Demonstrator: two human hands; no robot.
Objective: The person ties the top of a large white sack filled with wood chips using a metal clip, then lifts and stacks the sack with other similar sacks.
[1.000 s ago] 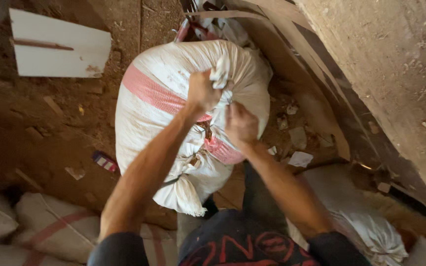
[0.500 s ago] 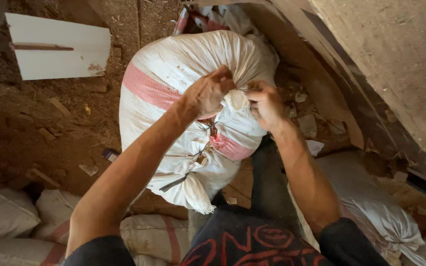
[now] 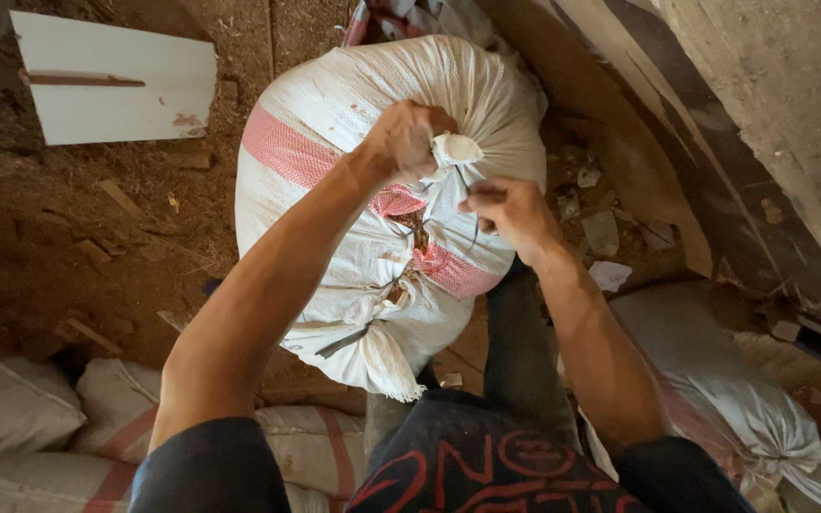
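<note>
A full white woven sack (image 3: pixel 334 123) with a pink stripe stands upright on the dirt floor in front of me. My left hand (image 3: pixel 406 138) is clenched on the bunched top corner of the sack, a white tuft of fabric sticking out of the fist. Just to the right, my right hand (image 3: pixel 510 209) pinches a thin dark string or needle at the sack's stitched mouth. The seam runs down toward a tied tuft at the lower end (image 3: pixel 387 366).
More filled white sacks lie at bottom left (image 3: pixel 21 408) and bottom right (image 3: pixel 743 399). A white board (image 3: pixel 116 90) lies on the dirt floor at top left. A rough wall and dark slanted planks (image 3: pixel 715 142) close in on the right.
My right hand has dropped away from the left and moved slightly down and right, drawing the string. The left fist stays on the bunched sack top.
</note>
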